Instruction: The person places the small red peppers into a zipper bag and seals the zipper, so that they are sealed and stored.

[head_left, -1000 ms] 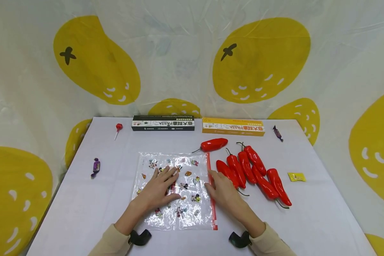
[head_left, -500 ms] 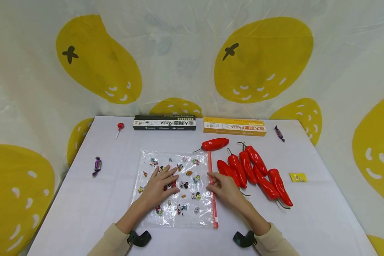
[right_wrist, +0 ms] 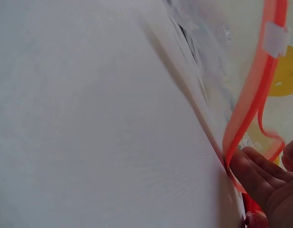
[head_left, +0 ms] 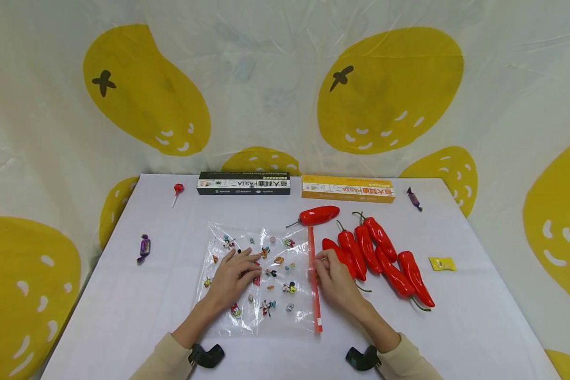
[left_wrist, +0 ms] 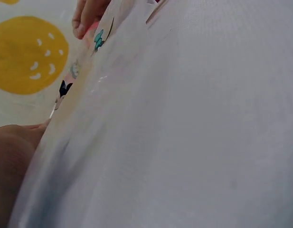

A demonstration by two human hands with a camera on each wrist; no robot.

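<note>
A clear zip bag (head_left: pixel 242 327) printed with small cartoon figures lies on the white table, its red zip edge (head_left: pixel 316 301) at the right. My left hand (head_left: pixel 230 277) rests on the bag's left half with fingers loosely spread. At the zip edge, my right hand (head_left: pixel 339 282) holds the red strip. In the right wrist view the red strips (right_wrist: pixel 250 102) stand apart near the white slider (right_wrist: pixel 276 39), and fingers (right_wrist: pixel 250 173) reach between them. The left wrist view catches only part of my left hand (left_wrist: pixel 15 161); its fingertips are hidden there.
Several red peppers (head_left: pixel 364 248) lie right of the bag, with one red pepper (head_left: pixel 319 215) above it. At the back stand a black pasta box (head_left: pixel 243 183) and a yellow pasta box (head_left: pixel 348 189). Wrapped candies (head_left: pixel 144 247) and a lollipop (head_left: pixel 178 188) lie toward the sides.
My right hand has shifted slightly rightward along with its hold on the zip edge, and the bag's surface has rippled. My left hand's fingers have drawn closer together on the bag.
</note>
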